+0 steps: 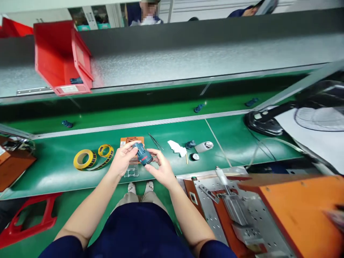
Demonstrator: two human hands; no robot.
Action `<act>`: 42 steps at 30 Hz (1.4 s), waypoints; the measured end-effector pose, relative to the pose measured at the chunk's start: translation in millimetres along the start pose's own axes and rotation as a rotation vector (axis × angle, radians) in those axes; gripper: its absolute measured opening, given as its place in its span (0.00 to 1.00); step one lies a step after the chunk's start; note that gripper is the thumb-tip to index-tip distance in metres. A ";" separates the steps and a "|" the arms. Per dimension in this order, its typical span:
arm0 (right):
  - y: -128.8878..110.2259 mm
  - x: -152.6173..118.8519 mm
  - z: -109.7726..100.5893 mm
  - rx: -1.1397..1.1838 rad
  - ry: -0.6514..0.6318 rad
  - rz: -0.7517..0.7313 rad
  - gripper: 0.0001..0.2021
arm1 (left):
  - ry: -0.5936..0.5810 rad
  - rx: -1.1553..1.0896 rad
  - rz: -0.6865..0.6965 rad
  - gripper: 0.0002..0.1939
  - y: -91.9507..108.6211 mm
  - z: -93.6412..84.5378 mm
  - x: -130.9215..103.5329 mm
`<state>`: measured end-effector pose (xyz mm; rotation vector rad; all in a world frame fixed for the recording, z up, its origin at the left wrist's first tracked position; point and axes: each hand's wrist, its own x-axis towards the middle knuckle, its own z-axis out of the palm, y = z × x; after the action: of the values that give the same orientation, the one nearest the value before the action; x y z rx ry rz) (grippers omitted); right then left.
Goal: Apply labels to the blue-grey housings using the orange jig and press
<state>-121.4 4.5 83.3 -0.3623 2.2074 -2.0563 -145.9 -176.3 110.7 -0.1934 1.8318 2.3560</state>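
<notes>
Both hands hold a dark blue battery pack [143,154] with a red label, tilted above the bench's near edge. My left hand [123,157] grips its upper left end between thumb and fingers. On its lower right end are the thumb and fingers of my right hand [160,167]. Behind the battery pack, partly hidden, lies an orange card [132,139], with a clear plastic piece [131,171] below it. Tweezers [156,141] lie just beyond my right hand. To the left are rolls of yellow tape [84,159] with dark labels.
To the right sit a white cloth [176,147], another blue pack [190,144], a bottle [204,146] and a small round container [195,156]. More packs ride the green belt [134,111] behind. A metal fixture [236,208] stands at lower right, a red bin [63,59] on the shelf.
</notes>
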 end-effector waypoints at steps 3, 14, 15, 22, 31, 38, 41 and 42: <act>-15.0 -13.6 -19.5 0.179 -0.010 0.134 0.18 | -0.054 0.011 0.075 0.22 4.6 33.3 -8.9; -45.8 -45.3 -46.4 0.662 0.265 0.256 0.20 | -0.370 0.000 0.056 0.19 -1.0 100.4 -2.1; -48.5 -45.6 -45.0 0.706 0.251 0.283 0.20 | -0.364 0.014 0.085 0.19 -1.5 103.6 -0.5; -61.9 -45.6 -18.0 0.723 0.180 0.366 0.26 | -0.264 0.266 0.296 0.14 15.4 114.1 8.1; -70.0 -40.1 6.7 -0.250 0.424 0.185 0.18 | -0.262 0.557 0.443 0.13 35.2 92.8 15.8; -68.7 -38.0 29.3 -0.336 0.530 0.134 0.26 | -0.476 0.213 0.331 0.15 16.4 67.9 33.1; -71.6 -44.5 33.8 -0.386 0.689 0.069 0.28 | -0.591 -0.021 0.142 0.18 9.6 64.3 29.9; -72.3 -47.4 34.1 -0.420 0.736 0.060 0.28 | -0.632 -0.087 0.054 0.20 7.7 64.2 26.5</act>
<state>-60.1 -21.2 148.3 0.5263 3.0078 -1.8656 -174.0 -114.9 128.6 0.5367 1.4367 2.1755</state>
